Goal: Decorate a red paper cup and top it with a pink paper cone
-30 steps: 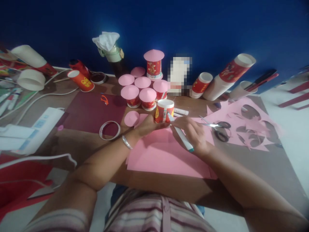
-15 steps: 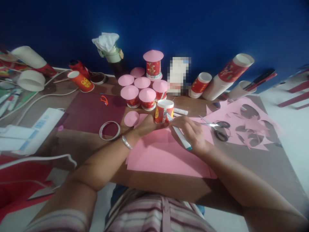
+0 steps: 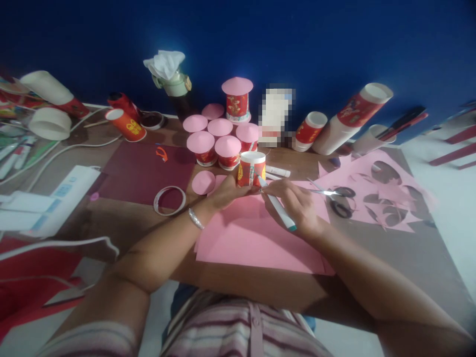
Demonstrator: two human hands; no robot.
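Looks like a home craft corner to me, not a proper workshop. A brown table (image 3: 126,223) sits against a dark blue wall (image 3: 316,39), buried in pink paper (image 3: 256,243), cut-up scraps (image 3: 375,193), scissors (image 3: 334,196), a tape roll (image 3: 155,201), markers (image 3: 15,153) and red paper cups (image 3: 227,152) with pink paper lids. There's a power strip (image 3: 70,186) lying around too.

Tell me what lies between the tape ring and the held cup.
In the head view, a loose pink disc lies between tape ring and cup.
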